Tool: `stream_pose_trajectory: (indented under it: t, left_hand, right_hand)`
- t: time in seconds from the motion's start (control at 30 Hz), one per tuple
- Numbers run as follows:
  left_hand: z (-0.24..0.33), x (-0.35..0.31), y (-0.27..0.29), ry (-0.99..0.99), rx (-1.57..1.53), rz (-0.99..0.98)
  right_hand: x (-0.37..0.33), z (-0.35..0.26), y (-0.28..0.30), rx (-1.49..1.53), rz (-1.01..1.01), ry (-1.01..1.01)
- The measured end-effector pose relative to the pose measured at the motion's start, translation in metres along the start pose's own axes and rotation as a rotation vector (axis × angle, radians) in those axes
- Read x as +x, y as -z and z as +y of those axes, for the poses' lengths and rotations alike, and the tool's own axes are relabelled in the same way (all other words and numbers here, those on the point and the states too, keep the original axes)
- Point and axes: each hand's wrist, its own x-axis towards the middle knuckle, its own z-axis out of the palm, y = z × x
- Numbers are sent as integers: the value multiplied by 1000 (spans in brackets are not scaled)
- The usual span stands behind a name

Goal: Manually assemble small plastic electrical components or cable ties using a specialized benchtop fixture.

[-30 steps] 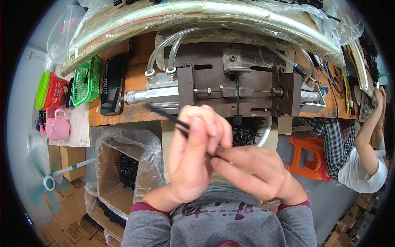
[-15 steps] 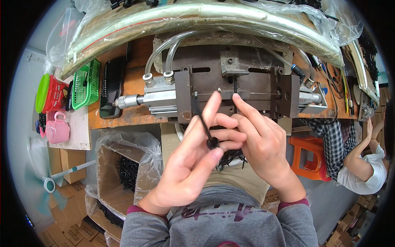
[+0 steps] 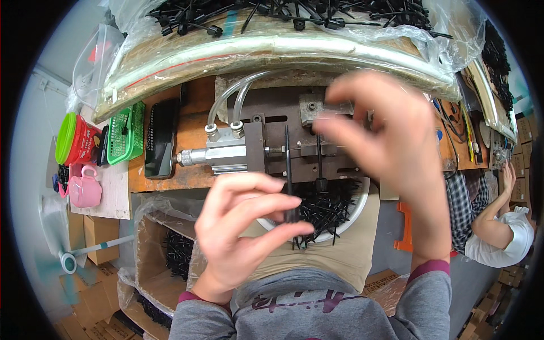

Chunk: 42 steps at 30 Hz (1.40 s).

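Note:
Between the thumb and fingers of my left hand (image 3: 249, 221) stands a thin black plastic rod (image 3: 288, 158), upright, its thicker end down by the fingertips. My right hand (image 3: 385, 122) is raised over the right side of the metal fixture (image 3: 255, 141). It is blurred, with thumb and index finger apart and nothing visible between them. A second black rod with a knob (image 3: 321, 182) points toward me from the fixture's middle, below the small metal block (image 3: 310, 107). A white round tub (image 3: 361, 207) full of similar black pieces sits on my lap.
More black pieces (image 3: 294, 14) lie on plastic behind a wrapped rail (image 3: 272, 48). At left are a black tray (image 3: 160, 136), green basket (image 3: 126, 136) and pink cup (image 3: 85, 190). A plastic-lined carton (image 3: 153, 243) stands lower left. Another person (image 3: 498, 235) sits at right.
My right hand has moved up and away from my left, over the fixture. The rod in my left hand has turned more upright. My view has tilted, bringing the black pieces behind into sight.

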Motion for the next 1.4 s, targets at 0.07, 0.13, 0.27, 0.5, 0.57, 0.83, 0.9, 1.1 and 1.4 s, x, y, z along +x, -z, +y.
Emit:
stream_pose_trajectory:
  t: [0.07, 0.13, 0.27, 0.5, 0.57, 0.83, 0.9, 1.1, 1.4]
  left_hand:
    - [-1, 5, -14, -87, 121, -40]
    - [-5, 7, -29, -171, 237, -85]
    - [-16, 8, -48, -257, 448, -118]
    - [-26, 7, -63, -311, 545, -154]
    - [-25, 12, -59, -325, 512, -166]
    - [-26, 11, -57, -315, 540, -181]
    - [-26, 11, -56, -314, 543, -180]
    - [-28, 12, -54, -345, 493, -177]
    - [-4, 23, -34, -170, 74, -206]
  right_hand:
    - [39, 27, 1, -169, 223, 62]
    - [77, 53, -1, -333, 253, 48]
    - [119, 45, -20, -339, -9, -273]
    - [116, 84, -30, -266, 75, -101]
    - [110, 93, -17, -154, 99, -77]
    - [95, 104, 21, -114, 127, -13]
    - [93, 100, 31, -59, 161, -113]
    - [70, 155, 45, 667, 158, -363]
    - [64, 160, 42, 839, 157, -447]
